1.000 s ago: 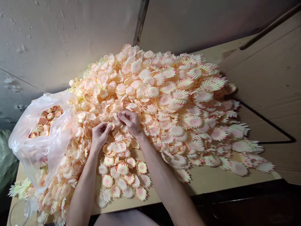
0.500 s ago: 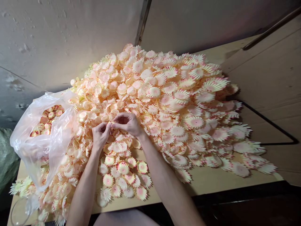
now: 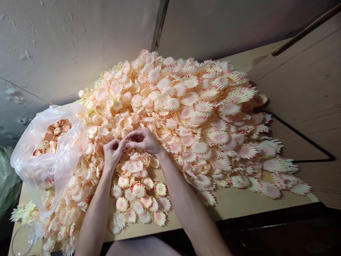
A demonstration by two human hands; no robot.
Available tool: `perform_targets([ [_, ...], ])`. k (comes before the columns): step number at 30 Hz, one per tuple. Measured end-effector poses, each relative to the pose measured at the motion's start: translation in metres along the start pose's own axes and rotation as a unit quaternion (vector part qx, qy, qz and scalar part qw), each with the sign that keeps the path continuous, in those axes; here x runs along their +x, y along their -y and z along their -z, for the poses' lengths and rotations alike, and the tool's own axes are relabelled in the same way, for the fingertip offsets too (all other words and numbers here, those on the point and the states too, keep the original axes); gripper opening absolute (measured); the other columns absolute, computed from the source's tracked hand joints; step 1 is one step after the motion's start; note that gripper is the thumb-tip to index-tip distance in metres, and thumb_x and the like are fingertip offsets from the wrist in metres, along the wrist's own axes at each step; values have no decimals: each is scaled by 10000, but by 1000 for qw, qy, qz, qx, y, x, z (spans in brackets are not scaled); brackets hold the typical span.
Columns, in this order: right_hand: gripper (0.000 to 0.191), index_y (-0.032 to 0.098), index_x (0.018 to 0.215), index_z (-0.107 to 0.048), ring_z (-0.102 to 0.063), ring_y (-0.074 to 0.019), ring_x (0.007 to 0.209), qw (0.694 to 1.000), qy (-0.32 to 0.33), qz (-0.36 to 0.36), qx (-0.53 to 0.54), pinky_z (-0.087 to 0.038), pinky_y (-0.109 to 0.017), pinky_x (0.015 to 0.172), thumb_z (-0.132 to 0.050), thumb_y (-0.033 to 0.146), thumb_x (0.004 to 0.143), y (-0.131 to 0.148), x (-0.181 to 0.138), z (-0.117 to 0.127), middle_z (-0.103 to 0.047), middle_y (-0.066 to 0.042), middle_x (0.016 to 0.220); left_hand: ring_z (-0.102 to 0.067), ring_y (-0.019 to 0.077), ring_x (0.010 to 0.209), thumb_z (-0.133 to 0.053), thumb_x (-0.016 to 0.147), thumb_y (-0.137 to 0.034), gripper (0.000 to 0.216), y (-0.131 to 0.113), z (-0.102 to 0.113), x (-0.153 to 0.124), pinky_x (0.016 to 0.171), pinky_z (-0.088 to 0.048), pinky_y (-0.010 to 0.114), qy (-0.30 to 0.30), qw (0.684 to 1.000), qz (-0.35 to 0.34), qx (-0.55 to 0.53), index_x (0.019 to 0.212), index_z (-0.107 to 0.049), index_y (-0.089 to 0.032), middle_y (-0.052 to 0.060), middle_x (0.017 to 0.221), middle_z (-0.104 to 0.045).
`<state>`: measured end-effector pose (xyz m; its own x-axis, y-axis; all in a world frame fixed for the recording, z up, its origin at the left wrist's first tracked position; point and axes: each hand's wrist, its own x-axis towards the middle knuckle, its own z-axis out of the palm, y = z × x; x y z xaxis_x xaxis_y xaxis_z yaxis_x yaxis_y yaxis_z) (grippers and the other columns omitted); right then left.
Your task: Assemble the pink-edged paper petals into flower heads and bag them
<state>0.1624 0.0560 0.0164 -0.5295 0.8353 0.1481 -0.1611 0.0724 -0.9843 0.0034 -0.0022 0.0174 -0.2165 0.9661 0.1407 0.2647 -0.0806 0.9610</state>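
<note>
My left hand point(image 3: 114, 151) and my right hand point(image 3: 142, 141) meet over a big heap of cream and pink petal discs point(image 3: 170, 103). Both are closed, thumbs and forefingers pinched together at the tips. Whatever they hold between them is small and hidden by the fingers. Below the wrists, between my forearms, lies a looser group of flower discs point(image 3: 139, 190) with pink centres and red-tipped edges. Left of my left hand stands a clear plastic bag point(image 3: 64, 156), its mouth open on small, tightly closed red-and-cream flower pieces point(image 3: 57, 131).
The discs spread over a pale wooden table point(image 3: 239, 206) against a grey wall point(image 3: 80, 42). A cardboard sheet point(image 3: 306, 96) and a bent black rod point(image 3: 303, 135) are on the right. At the lower left is a clear round rim point(image 3: 22, 240), near a green sack point(image 3: 7, 192).
My right hand's fingers have shifted slightly, the forefinger now reaching nearer to the left thumb. The whole view has moved a little; the heap and bag look the same.
</note>
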Motion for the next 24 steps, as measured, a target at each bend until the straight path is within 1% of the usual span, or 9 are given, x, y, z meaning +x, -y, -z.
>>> perform_targets([
  [4,239,174,862,-761,-579,-123,638,1000,6,12,-13,-465,-247,585,-773,345,695,2,0,0,-677,-18,726,-377,69,492,-669,763,-552,449,-1,0,1,480,-289,209,9,999,13,-33,608,-585,-139,-27,531,-480],
  [7,252,168,865,-765,-559,-116,612,1000,2,14,-26,-452,-242,559,-774,349,690,0,0,0,-658,-15,694,-333,64,484,-672,745,-583,483,0,0,2,467,-252,206,6,999,17,-44,584,-530,-150,-44,510,-410],
  [10,268,160,877,-766,-554,-108,602,999,-22,18,-31,-444,-235,551,-784,329,670,-5,1,-2,-655,-13,708,-311,61,482,-672,735,-600,512,3,-1,3,464,-235,207,6,999,15,-40,562,-482,-157,-51,508,-372],
  [14,216,168,827,-771,-606,-142,684,993,-64,52,-87,-473,-260,606,-786,307,662,-8,2,-5,-695,-45,800,-314,60,483,-666,756,-572,494,8,-1,3,468,-238,207,7,1000,8,-16,563,-487,-155,-50,509,-373],
  [16,182,173,783,-764,-618,-161,712,986,-81,72,-124,-490,-284,644,-777,327,688,-8,2,-5,-696,-54,798,-328,61,485,-679,755,-547,467,9,0,3,473,-251,206,10,1000,6,-10,575,-509,-151,-50,509,-390],
  [18,164,183,780,-752,-626,-177,754,980,-83,83,-164,-505,-312,709,-744,342,740,-8,3,-5,-697,-58,815,-361,65,492,-707,736,-525,427,9,0,4,479,-274,205,14,1000,11,-13,611,-555,-147,-44,524,-440],
  [21,158,190,862,-723,-633,-197,851,973,-54,91,-206,-504,-341,812,-644,324,834,-9,3,-3,-697,-64,891,-419,74,505,-742,706,-498,376,7,0,4,488,-316,205,12,999,30,-32,683,-619,-144,-30,563,-524],
  [24,170,183,919,-675,-622,-200,844,970,-50,92,-219,-494,-341,812,-571,310,877,-12,4,-2,-681,-61,888,-484,84,531,-769,669,-487,369,4,-2,4,515,-376,202,13,996,58,-67,728,-645,-144,-17,598,-583],
])
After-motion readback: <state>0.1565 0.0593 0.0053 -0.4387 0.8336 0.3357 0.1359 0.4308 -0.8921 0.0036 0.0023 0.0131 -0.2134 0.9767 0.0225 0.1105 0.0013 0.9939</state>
